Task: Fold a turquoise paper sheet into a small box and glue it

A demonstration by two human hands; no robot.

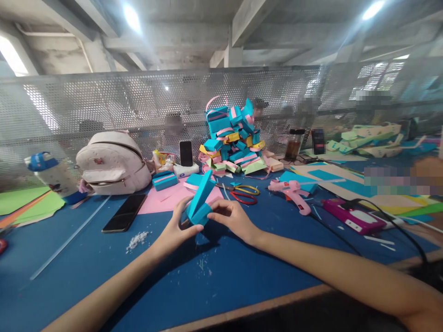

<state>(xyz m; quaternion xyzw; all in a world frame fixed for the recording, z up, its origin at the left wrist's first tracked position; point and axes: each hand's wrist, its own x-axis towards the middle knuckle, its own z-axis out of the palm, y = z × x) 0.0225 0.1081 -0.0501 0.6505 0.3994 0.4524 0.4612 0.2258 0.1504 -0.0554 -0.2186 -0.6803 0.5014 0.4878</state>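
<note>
Between both hands, above the blue table, is a small folded blue paper box (200, 213) with a long flap standing up and tilted to the right. My left hand (180, 226) grips its left side, thumb along the lower front. The fingers and thumb of my right hand (231, 216) pinch its right edge. Just behind lie a pink paper sheet (155, 203) and scissors (244, 193) with red and yellow handles. A finished-looking blue box with a pink band (164, 180) rests on the sheet's far left.
A pile of blue, pink and yellow paper boxes (231, 138) stands at the back. Right are a pink glue gun (290, 191), a magenta power strip (353, 216) and cables. Left are a phone (124, 213), white bits (137, 240), a backpack (112, 163) and a bottle (55, 177).
</note>
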